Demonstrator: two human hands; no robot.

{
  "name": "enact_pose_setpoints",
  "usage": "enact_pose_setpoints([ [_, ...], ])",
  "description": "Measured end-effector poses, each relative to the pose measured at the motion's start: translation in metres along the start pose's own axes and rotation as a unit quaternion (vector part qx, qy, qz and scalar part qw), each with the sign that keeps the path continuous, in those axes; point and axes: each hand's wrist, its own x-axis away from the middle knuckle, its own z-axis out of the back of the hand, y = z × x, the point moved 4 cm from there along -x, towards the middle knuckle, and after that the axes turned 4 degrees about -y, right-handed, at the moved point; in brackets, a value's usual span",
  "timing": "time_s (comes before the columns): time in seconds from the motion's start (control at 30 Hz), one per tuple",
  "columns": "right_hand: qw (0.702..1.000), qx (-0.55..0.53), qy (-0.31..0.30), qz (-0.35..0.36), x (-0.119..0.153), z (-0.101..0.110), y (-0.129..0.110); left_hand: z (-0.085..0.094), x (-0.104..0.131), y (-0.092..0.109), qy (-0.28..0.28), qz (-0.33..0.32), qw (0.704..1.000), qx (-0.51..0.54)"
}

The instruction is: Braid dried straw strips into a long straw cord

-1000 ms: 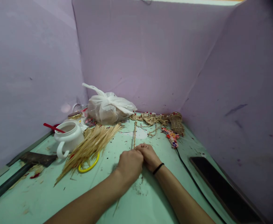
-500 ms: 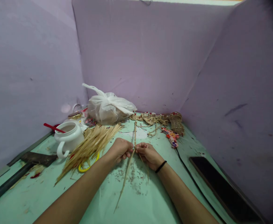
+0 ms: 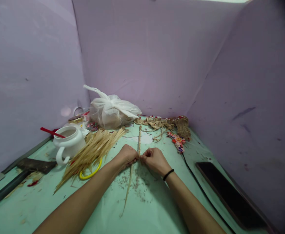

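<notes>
A thin braided straw cord (image 3: pixel 139 139) runs away from me over the green tabletop, its near end between my two hands. My left hand (image 3: pixel 128 155) is closed on the cord's near end, and a loose straw strand (image 3: pixel 128 190) hangs from beneath it toward me. My right hand (image 3: pixel 154 160), with a black band at the wrist, pinches at the same end from the right side. The fingertips nearly touch and hide the exact grip. Left of my hands lies a bundle of dry straw strips (image 3: pixel 97 146).
Around the straw are a yellow ring handle (image 3: pixel 91 175), a white pot (image 3: pixel 70 143) with a red stick, and a hammer-like tool (image 3: pixel 37 165). A tied plastic bag (image 3: pixel 114 112) and braided pieces (image 3: pixel 157 123) lie behind. At right are a patterned glue-gun-like object (image 3: pixel 178 141) and a phone (image 3: pixel 230 195).
My left hand has turned more knuckles-up at the cord's end. The strand that hung under my right hand no longer shows. The view has shifted slightly.
</notes>
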Motion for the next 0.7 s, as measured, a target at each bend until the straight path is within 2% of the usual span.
enact_pose_setpoints([
  [0.07, 0.999, 0.027, -0.004, -0.017, 0.006, 0.002, -0.008, -0.002, 0.001, -0.001, 0.009, 0.013, 1.0, 0.011],
  [0.17, 0.997, 0.079, 0.019, 0.001, 0.016, 0.001, -0.023, -0.003, 0.001, -0.004, 0.006, 0.028, 0.999, 0.043],
  [0.27, 0.992, 0.115, 0.042, 0.037, 0.023, -0.003, -0.033, -0.001, -0.002, -0.007, -0.022, 0.006, 0.997, 0.075],
  [0.33, 0.992, 0.108, 0.032, 0.051, 0.024, -0.005, -0.034, 0.002, -0.004, -0.008, -0.036, -0.021, 0.996, 0.083],
  [0.47, 0.999, 0.02, -0.027, 0.038, 0.012, -0.005, -0.017, 0.007, -0.007, -0.01, -0.058, -0.044, 0.992, 0.101],
  [0.6, 0.991, -0.134, 0.011, -0.022, 0.0, -0.003, 0.001, 0.007, -0.009, -0.01, -0.093, -0.055, 0.988, 0.114],
  [0.7, 0.965, -0.247, -0.067, -0.053, 0.0, -0.015, 0.0, 0.006, -0.009, -0.011, -0.11, -0.062, 0.986, 0.109],
])
